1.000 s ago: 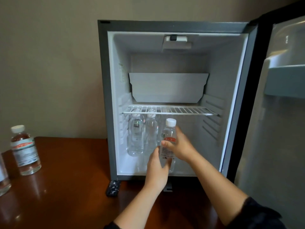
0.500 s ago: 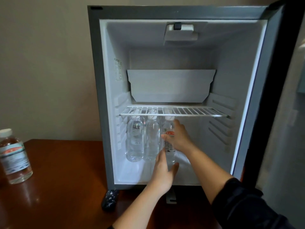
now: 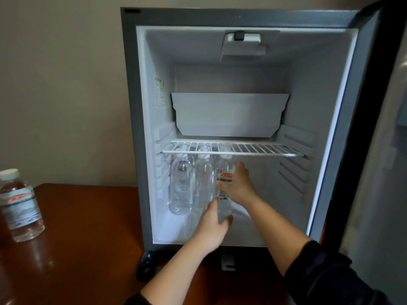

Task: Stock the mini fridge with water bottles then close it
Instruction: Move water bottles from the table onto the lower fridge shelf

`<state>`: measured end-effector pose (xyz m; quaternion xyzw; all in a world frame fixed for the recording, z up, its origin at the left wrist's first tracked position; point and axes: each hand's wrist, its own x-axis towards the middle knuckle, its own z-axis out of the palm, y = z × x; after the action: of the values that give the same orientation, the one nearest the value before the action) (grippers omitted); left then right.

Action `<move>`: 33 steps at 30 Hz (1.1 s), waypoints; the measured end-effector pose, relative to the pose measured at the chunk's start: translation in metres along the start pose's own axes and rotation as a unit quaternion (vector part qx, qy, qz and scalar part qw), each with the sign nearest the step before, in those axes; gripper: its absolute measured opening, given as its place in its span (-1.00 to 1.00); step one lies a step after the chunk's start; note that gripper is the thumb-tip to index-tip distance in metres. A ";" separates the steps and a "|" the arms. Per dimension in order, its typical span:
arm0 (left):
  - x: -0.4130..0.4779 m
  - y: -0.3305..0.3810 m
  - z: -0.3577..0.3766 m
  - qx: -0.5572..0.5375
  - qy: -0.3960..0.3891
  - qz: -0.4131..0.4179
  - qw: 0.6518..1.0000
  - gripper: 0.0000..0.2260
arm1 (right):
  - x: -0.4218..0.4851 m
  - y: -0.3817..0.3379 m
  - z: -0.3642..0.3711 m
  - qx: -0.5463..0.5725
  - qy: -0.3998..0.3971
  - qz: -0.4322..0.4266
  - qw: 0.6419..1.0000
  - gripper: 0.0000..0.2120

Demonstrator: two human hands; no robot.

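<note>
The mini fridge (image 3: 132,128) stands open on the wooden table, its door (image 3: 392,150) swung out to the right. Under the white wire shelf (image 3: 264,150), two clear water bottles (image 3: 181,186) (image 3: 203,186) stand side by side at the left of the fridge floor. A third water bottle (image 3: 223,172) with a red label stands upright just right of them. My right hand (image 3: 240,186) wraps its upper body from the right. My left hand (image 3: 212,227) cups its base from the front.
Another water bottle (image 3: 21,205) with a white cap stands on the brown table (image 3: 77,249) at the far left. A small black object (image 3: 146,264) lies at the fridge's front left corner. A white plastic tray (image 3: 229,114) sits above the shelf.
Both hands carried the red-label bottle deeper into the fridge, from the front edge to beside the two bottles under the shelf. The camera moved closer.
</note>
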<state>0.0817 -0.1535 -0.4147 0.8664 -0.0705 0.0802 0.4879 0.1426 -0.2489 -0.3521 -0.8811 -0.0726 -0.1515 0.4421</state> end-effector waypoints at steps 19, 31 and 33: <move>-0.130 -0.006 -0.182 0.152 -0.031 -0.039 0.987 -0.68 | -0.099 -0.108 0.056 -0.006 -0.217 -0.167 0.962 -0.71; -0.222 -0.074 -0.309 0.164 0.032 -0.158 0.973 -0.75 | -0.144 -0.223 0.182 -0.016 -0.361 -0.263 0.895 -0.84; -0.232 -0.092 -0.328 0.187 0.067 -0.171 0.965 -0.76 | -0.148 -0.240 0.208 -0.016 -0.369 -0.274 0.888 -0.91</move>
<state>-0.1493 0.1847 -0.3720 0.9341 0.1280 0.0647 0.3270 -0.0181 0.0621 -0.3366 -0.8256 -0.4666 0.0683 0.3098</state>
